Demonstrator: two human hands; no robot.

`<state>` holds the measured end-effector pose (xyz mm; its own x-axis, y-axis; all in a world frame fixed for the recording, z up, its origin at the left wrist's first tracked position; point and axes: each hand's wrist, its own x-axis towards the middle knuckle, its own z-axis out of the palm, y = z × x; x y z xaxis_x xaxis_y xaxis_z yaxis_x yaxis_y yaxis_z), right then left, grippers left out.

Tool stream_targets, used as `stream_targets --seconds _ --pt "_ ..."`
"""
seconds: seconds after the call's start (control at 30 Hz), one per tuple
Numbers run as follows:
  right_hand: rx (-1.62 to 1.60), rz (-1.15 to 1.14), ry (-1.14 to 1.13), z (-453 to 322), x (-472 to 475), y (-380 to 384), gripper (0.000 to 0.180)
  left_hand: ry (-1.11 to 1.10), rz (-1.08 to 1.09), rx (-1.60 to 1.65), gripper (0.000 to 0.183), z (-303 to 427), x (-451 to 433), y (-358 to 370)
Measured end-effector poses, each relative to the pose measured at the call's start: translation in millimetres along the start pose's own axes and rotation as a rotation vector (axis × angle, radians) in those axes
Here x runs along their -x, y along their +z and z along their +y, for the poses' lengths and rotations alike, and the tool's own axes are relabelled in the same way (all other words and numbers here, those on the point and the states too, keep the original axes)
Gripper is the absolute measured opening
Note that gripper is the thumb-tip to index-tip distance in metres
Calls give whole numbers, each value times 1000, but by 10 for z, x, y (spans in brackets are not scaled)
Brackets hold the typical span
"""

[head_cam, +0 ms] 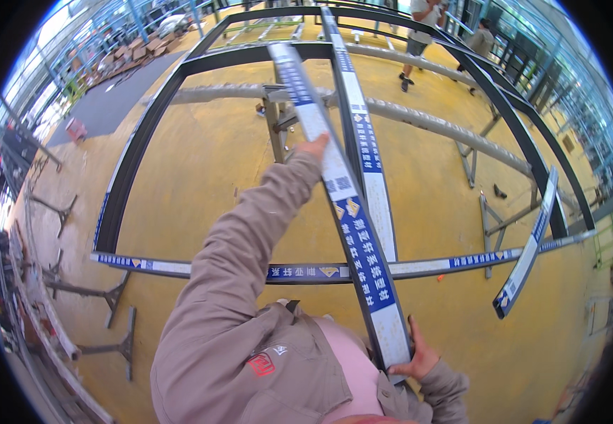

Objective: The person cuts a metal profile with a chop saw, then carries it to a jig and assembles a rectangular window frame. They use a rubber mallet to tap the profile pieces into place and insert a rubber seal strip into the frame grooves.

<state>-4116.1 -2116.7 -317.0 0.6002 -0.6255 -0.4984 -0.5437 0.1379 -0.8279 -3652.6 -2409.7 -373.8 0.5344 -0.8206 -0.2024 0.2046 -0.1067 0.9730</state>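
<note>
A long dark metal profile bar, its upper face covered in white and blue printed protective film, slants across in front of me. My left hand grips it along its far half, thumb on top. At the near end, close to my body, my right hand holds the bar between thumb and fingers. Beneath it lies a large rectangular black metal frame with a film-covered front rail. A similar lengthwise bar runs just right of the held one. A shorter profile piece rests across the frame's right front corner.
Wrapped support beams on metal trestles carry the frame. Metal stands and long bars are at left. Cardboard boxes and a grey mat lie farther back. Two people are beyond the frame.
</note>
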Motion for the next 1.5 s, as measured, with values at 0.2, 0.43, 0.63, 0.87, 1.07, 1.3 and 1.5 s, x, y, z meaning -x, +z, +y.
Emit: stream_targets --seconds 0.2,0.43,0.63,0.87,1.07,1.3,1.5 --pt "-271 43 -172 493 193 163 120 -121 -17 78 47 9 301 614" --pt "-509 101 -84 41 32 173 98 -109 95 125 47 232 -107 -151" --pt "-430 87 -232 -1279 -805 658 87 -6 -50 430 39 757 -350 -1251" --pt "-754 -18 -433 -3063 -3306 2375 64 0 -292 116 38 1112 -276 -2870" --pt "-760 167 -551 -3920 -4949 4382 57 223 -335 -730 88 1565 -217 -4746" --pt "-610 -161 -567 -5041 -5380 5661 89 -18 -96 -1251 111 2172 -724 -6326" --pt "-311 -355 -518 -5032 -5293 5278 71 67 -99 -1246 98 2201 -1122 -7500"
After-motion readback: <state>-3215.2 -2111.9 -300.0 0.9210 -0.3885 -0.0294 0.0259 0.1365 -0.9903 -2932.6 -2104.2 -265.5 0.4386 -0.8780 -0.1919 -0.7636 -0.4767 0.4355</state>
